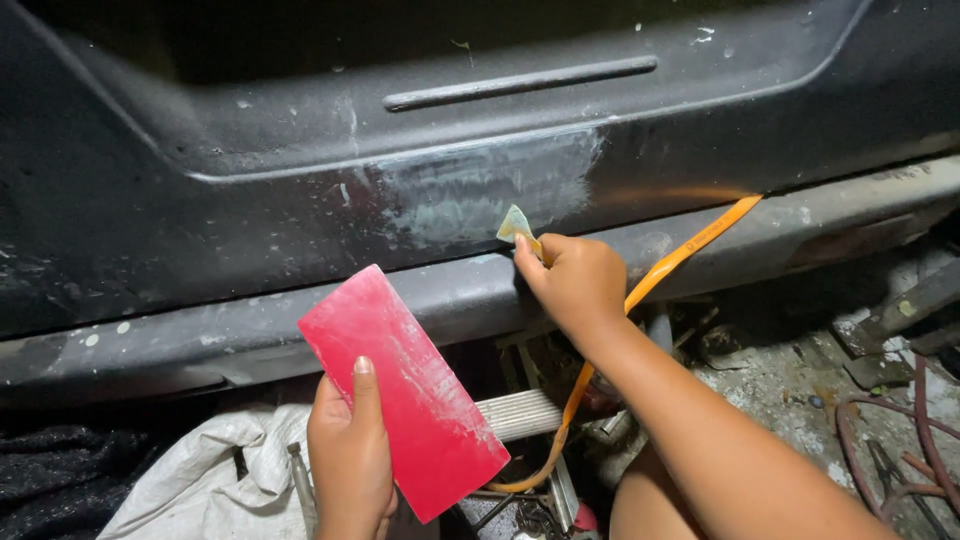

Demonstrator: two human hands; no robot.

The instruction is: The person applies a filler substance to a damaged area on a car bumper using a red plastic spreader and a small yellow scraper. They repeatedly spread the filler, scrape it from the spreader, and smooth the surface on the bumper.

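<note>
— What does the right hand hold?

— A small pale spreader, pinched between fingers and thumb. Its blade sticks up past the fingertips and meets the dark car panel at the lower edge of a grey, smeared filler patch.

— And the left hand?

— It grips a red rectangular board by the lower left edge, thumb laid flat on the face. The board tilts up and away from the palm, whitish streaks on it, and sits below and left of the patch, apart from the panel.

— Anything between them?

— An orange strap runs behind the right wrist, down toward a ribbed metal step. White cloth lies by the left hand.
</note>
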